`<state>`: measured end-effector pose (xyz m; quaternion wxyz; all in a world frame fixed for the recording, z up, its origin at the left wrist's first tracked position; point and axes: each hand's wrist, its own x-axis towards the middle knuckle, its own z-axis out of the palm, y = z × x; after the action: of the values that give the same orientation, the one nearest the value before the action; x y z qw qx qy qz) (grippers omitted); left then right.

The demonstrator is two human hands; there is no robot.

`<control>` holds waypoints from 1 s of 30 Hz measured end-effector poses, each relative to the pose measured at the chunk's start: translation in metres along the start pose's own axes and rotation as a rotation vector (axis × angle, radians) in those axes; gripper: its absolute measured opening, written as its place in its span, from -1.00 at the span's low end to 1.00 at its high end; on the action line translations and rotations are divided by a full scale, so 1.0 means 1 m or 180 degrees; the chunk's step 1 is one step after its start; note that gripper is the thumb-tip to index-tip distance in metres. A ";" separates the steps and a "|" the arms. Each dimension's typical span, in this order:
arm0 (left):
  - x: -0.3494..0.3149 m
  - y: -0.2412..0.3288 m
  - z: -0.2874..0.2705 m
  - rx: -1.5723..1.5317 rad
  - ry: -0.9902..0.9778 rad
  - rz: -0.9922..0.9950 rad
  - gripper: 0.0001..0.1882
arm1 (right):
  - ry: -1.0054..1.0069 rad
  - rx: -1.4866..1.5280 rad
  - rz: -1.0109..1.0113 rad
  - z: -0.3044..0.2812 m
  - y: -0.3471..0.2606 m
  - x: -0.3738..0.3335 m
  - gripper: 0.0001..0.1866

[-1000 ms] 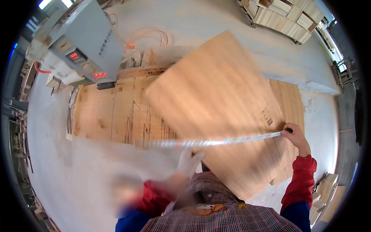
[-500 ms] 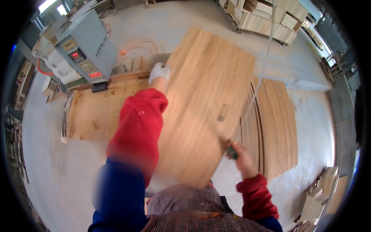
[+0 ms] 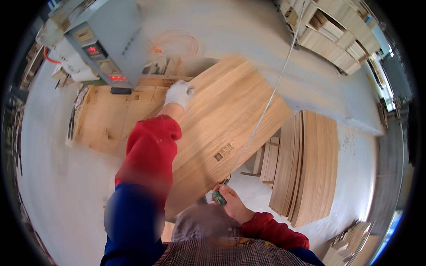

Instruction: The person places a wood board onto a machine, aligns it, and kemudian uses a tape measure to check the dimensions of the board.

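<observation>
A large rectangular wooden panel (image 3: 230, 115) with a dark stamped mark is tilted across the space before me. My left hand (image 3: 179, 94), in a white glove, is closed on its left edge. Close to my body, bare and closed, my right hand (image 3: 233, 203) holds a small green object (image 3: 218, 197), perhaps a tool handle; its far end is hard to make out. That hand is beside the panel's near right edge, and I cannot tell whether it touches the wood. A thin pale cord (image 3: 270, 99) crosses in front of the panel and comes down close to this hand.
On the left, a grey machine box (image 3: 113, 40) with red lit displays stands over a pale wooden board (image 3: 117, 115). A stack of wooden panels (image 3: 317, 164) rests on the right. Stacked timber (image 3: 337, 35) is at the far right, with more wood pieces (image 3: 348, 244) near right.
The panel has turned clockwise and come lower and closer to the board on the left. My right hand has moved left toward my body with the green object. My left hand keeps its hold.
</observation>
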<state>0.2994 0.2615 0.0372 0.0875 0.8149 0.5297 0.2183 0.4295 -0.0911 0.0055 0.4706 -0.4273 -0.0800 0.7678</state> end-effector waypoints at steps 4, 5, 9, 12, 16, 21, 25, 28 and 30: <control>-0.059 -0.007 -0.033 -0.0640 0.0232 0.0121 -0.81 | -0.0190 -0.0629 0.0078 -0.027 -0.034 -0.002 -0.72; -0.084 -0.020 -0.047 -0.0668 0.0336 0.0102 -0.81 | -0.0188 -0.0945 0.0087 -0.033 -0.050 -0.005 -0.70; -0.209 -0.077 -0.083 -0.1405 0.1421 -0.1210 -0.84 | 0.0235 -0.2730 0.0556 -0.113 -0.108 -0.024 -0.75; -0.320 -0.089 -0.081 -0.2020 0.2115 -0.2822 -0.82 | 0.0595 -0.4061 0.0219 -0.174 -0.156 -0.031 -0.86; -0.420 -0.040 -0.075 -0.2986 0.2261 -0.4032 -0.78 | 0.0287 -0.6572 -0.1321 -0.114 -0.221 -0.001 -0.80; -0.423 0.019 -0.049 -0.4005 0.2146 -0.4588 -0.75 | 0.0229 -0.6928 -0.1091 -0.057 -0.255 0.048 -0.78; -0.404 0.031 -0.051 -0.3906 0.2408 -0.4429 -0.72 | 0.0386 -0.7024 -0.0975 -0.028 -0.263 0.068 -0.77; -0.403 0.028 -0.048 -0.3726 0.2309 -0.4427 -0.80 | 0.0379 -0.7062 -0.1334 -0.023 -0.269 0.080 -0.77; -0.398 0.026 -0.048 -0.3599 0.2214 -0.4440 -0.85 | 0.0426 -0.7101 -0.1463 -0.014 -0.270 0.084 -0.75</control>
<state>0.1631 -0.1125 -0.0147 0.4155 0.0437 0.7078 0.5696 0.6007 0.1187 0.0897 -0.0387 -0.6227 -0.7689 0.1401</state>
